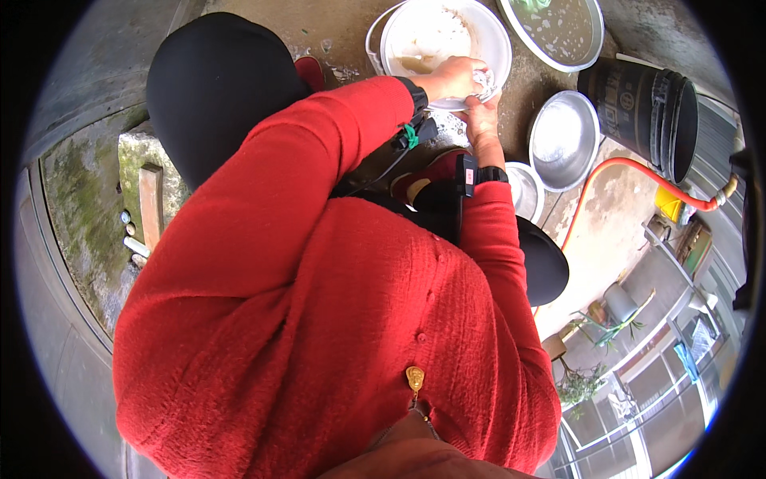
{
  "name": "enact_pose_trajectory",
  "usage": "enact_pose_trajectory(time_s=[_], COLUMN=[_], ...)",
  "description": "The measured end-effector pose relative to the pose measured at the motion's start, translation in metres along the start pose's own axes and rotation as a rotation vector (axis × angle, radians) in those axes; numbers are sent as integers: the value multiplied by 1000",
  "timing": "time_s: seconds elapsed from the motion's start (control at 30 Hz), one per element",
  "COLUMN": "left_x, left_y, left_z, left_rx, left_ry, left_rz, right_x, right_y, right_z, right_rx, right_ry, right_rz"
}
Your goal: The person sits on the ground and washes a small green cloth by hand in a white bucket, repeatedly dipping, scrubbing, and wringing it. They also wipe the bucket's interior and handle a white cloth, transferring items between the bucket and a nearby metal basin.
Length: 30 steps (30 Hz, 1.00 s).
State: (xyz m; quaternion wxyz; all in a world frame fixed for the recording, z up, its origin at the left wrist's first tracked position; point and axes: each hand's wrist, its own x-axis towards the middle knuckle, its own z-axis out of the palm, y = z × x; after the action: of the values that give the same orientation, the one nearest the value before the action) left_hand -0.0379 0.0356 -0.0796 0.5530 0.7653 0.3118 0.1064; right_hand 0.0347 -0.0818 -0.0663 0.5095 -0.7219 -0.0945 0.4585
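Note:
My left hand (456,78) reaches into a white bucket (441,36) and grips a crumpled silvery-white scrubber (482,81) against the inner wall near the rim. Its exact material is hard to tell. Brownish liquid and dark smears show on the bucket's inside. My right hand (483,123) holds the near right rim of the bucket, with the fingers partly hidden. White suds (450,129) lie on the wet ground just below the bucket.
A metal basin of cloudy water (589,54) stands at upper right. Below it are a shiny metal basin (564,141), a smaller metal bowl (525,188) and a black bucket (628,114). An orange hose (622,161) curves across the concrete. A brick (151,203) lies at left.

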Motion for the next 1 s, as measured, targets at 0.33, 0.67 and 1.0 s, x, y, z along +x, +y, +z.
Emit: enact_pose_trajectory(time_s=[0.33, 0.67, 1.0], left_x=[16, 11, 6], left_y=[-4, 0, -3], left_z=[14, 22, 25], left_rx=[79, 21, 42], left_ry=[-64, -118, -162], left_rz=[-108, -85, -91], right_x=[-5, -14, -7], right_y=[24, 30, 45], right_z=[-2, -3, -7], right_rx=[78, 189, 161], right_ry=[26, 65, 54], right_rz=[33, -93, -166])
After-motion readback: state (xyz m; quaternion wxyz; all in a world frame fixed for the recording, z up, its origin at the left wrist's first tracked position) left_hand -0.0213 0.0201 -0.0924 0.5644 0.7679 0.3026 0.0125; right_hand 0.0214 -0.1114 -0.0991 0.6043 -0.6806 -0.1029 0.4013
